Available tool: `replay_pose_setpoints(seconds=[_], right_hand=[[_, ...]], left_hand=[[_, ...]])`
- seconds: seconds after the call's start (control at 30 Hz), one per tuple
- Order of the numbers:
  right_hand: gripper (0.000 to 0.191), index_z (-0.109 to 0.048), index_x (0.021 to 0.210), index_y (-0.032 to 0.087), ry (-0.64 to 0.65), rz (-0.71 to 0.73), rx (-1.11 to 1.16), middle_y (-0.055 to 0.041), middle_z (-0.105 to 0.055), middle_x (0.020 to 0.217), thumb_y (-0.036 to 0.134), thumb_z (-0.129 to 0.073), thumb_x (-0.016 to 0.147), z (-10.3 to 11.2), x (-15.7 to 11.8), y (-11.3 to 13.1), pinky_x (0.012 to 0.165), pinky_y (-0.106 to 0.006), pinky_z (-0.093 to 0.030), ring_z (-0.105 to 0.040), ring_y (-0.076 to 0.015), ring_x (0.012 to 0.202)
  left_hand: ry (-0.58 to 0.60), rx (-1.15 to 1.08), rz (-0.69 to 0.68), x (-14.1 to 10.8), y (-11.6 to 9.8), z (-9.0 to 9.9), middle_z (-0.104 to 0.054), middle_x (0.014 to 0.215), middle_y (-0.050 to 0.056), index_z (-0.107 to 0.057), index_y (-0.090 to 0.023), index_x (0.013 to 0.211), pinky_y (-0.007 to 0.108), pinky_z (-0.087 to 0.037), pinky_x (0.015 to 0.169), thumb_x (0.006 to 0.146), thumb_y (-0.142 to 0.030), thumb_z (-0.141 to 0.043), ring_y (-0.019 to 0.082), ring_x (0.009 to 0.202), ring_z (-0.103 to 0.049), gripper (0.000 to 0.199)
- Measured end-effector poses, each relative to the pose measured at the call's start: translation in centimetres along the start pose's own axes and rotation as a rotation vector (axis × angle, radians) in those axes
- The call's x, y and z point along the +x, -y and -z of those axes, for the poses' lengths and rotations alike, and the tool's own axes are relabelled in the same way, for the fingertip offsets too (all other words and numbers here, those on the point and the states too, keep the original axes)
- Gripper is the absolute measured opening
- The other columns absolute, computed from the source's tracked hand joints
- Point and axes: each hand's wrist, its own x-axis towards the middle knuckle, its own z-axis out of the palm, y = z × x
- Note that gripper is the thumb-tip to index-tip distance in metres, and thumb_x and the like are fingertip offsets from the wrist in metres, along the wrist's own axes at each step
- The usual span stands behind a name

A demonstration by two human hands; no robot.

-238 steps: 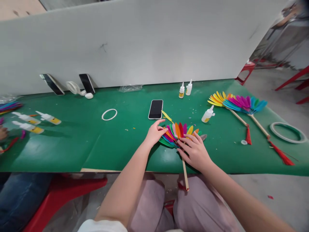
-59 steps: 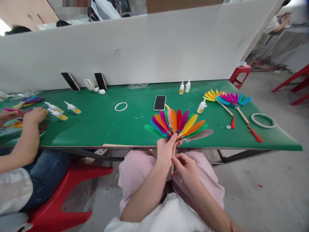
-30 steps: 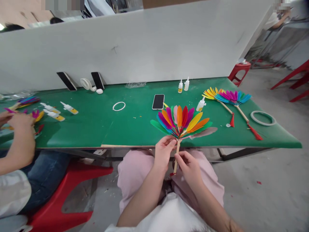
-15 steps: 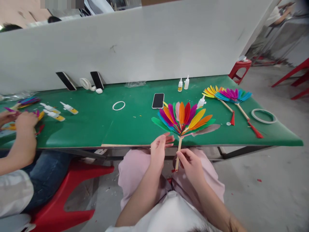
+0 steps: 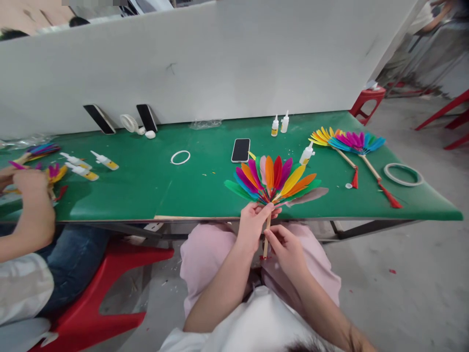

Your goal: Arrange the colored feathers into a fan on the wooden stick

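While the bare left hand is closing its thumb and fingers around the neck of a multicoloured feather fan, the bare right hand is pinching the pale, flat wooden handle lower down. Both grips are looking narrow, and the fan is standing out in front of the person's lap, its feathers showing over the near edge of the smooth green table. For good handling, the left fingers should be pressing at the firm neck only, because the thin feather quills are gathering there and the soft vanes could be bending. The right hand should be steadying the handle without twisting it. Outward from the neck, long oval feathers are spreading in a half circle, and one grey feather is sticking out lower, almost sideways, so its root is perhaps needing gentle care. Behind the fan, a white plastic squeeze bottle is standing, and a flat black-screened phone is lying. Farther right, two feather fans with red tassels are overlapping.
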Motion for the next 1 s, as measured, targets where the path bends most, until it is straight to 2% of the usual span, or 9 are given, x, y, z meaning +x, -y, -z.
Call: replay_pose_setpoints(seconds=[0.13,0.27,0.37,0.47,0.57,0.67,0.73,0.87,1.0], right_hand=[[0.028,-0.058,0.078,0.014,0.005,0.008,0.002,-0.0007,-0.056,0.065,0.041,-0.05,0.08,-0.1,0.0,-0.1,0.049,-0.018,-0.036,-0.047,-0.0088,0.055],[0.028,-0.058,0.077,0.013,0.007,-0.006,0.037,-0.0001,-0.055,0.063,0.04,-0.053,0.078,0.0,0.1,-0.1,0.047,-0.017,-0.035,-0.046,-0.0075,0.053],[0.029,-0.059,0.08,0.013,0.145,-0.089,0.194,0.0023,-0.05,0.054,0.041,-0.054,0.078,0.5,0.4,-0.4,0.041,-0.016,-0.03,-0.042,-0.0054,0.045],[0.03,-0.058,0.084,0.012,0.274,-0.167,0.341,0.0015,-0.053,0.056,0.041,-0.056,0.076,0.9,0.6,-0.7,0.035,-0.016,-0.026,-0.038,-0.0036,0.037],[0.03,-0.056,0.081,0.013,0.256,-0.163,0.416,-0.0008,-0.058,0.064,0.041,-0.06,0.072,1.0,0.5,-0.8,0.033,-0.016,-0.029,-0.04,-0.004,0.037],[0.03,-0.056,0.075,0.013,0.215,-0.136,0.39,0.0014,-0.053,0.053,0.042,-0.061,0.071,1.0,0.3,-0.4,0.032,-0.016,-0.029,-0.04,-0.005,0.036],[0.03,-0.057,0.078,0.014,0.193,-0.122,0.356,0.002,-0.052,0.052,0.042,-0.061,0.072,1.2,0.2,0.0,0.033,-0.016,-0.029,-0.039,-0.0048,0.035],[0.029,-0.058,0.081,0.015,0.097,-0.054,0.225,0.0033,-0.05,0.052,0.041,-0.061,0.071,1.6,0.0,1.1,0.035,-0.016,-0.031,-0.037,-0.0043,0.037],[0.031,-0.059,0.081,0.015,-0.023,-0.013,0.082,0.0028,-0.049,0.051,0.044,-0.06,0.071,1.7,-0.1,1.6,0.037,-0.018,-0.031,-0.039,-0.0063,0.04]], left_hand=[[-0.065,0.014,0.011,0.0,0.1,-0.2,-0.069,0.072,0.006,-0.063,-0.01,0.076,0.022,-0.05,0.065,0.065,-0.023,-0.069,0.012,0.065,-0.065,0.018],[-0.075,-0.016,-0.001,-0.1,0.1,-0.3,-0.069,0.07,0.005,-0.064,-0.01,0.075,0.021,-0.05,0.065,0.064,-0.023,-0.07,0.011,0.063,-0.064,0.018],[-0.062,-0.035,0.034,-0.1,-0.1,0.0,-0.069,0.069,0.004,-0.062,-0.011,0.073,0.02,-0.05,0.061,0.063,-0.024,-0.071,0.012,0.063,-0.064,0.019],[0.027,-0.015,0.083,-0.4,-0.3,0.4,-0.069,0.069,0.005,-0.062,-0.012,0.072,0.019,-0.047,0.052,0.065,-0.029,-0.069,0.014,0.061,-0.064,0.02],[0.165,0.039,0.072,-0.8,-0.3,1.0,-0.068,0.07,0.008,-0.061,-0.012,0.071,0.018,-0.043,0.044,0.067,-0.037,-0.066,0.015,0.059,-0.063,0.026],[0.248,0.056,0.076,-0.8,0.2,1.6,-0.068,0.072,0.009,-0.063,-0.012,0.079,0.017,-0.039,0.043,0.065,-0.039,-0.067,0.016,0.062,-0.063,0.031],[0.183,0.044,0.041,-0.5,0.8,2.1,-0.067,0.069,0.007,-0.063,-0.012,0.083,0.018,-0.041,0.047,0.063,-0.034,-0.07,0.014,0.062,-0.062,0.03],[-0.118,0.086,-0.124,0.3,1.5,3.2,-0.059,0.053,-0.001,-0.062,-0.013,0.066,0.02,-0.044,0.05,0.064,-0.029,-0.067,0.009,0.048,-0.054,0.017],[-0.225,0.09,-0.227,0.0,1.1,3.3,-0.052,0.045,-0.004,-0.056,-0.015,0.058,0.018,-0.039,0.045,0.069,-0.028,-0.059,0.007,0.043,-0.049,0.018]])
